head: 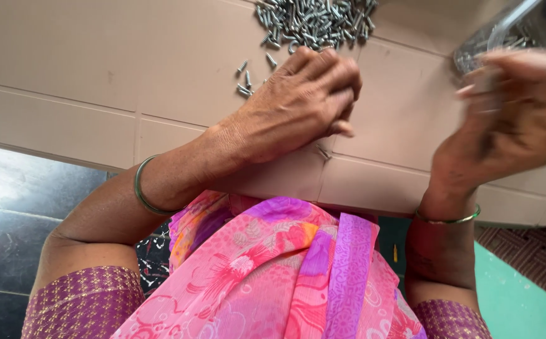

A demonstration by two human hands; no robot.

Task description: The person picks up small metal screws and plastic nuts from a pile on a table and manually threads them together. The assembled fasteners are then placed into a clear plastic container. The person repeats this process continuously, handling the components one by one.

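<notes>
The pile of small grey screws [313,22] lies at twelve o'clock on the pale tiled surface [65,56], a few strays [244,78] at ten o'clock from my left hand [298,103], which rests just below the pile with fingers curled narrow; whether it pinches a screw I cannot tell. My right hand [514,113], blurred at three o'clock, appears closed on a clear container [492,41] of screws. In my judgement, gathering strays inward and keeping that container level would prevent spills.

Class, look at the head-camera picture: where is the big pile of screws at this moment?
The pile of screws lies at the top centre of the view on the tiled surface, just beyond the left hand, with a few loose screws scattered to its left.
</notes>
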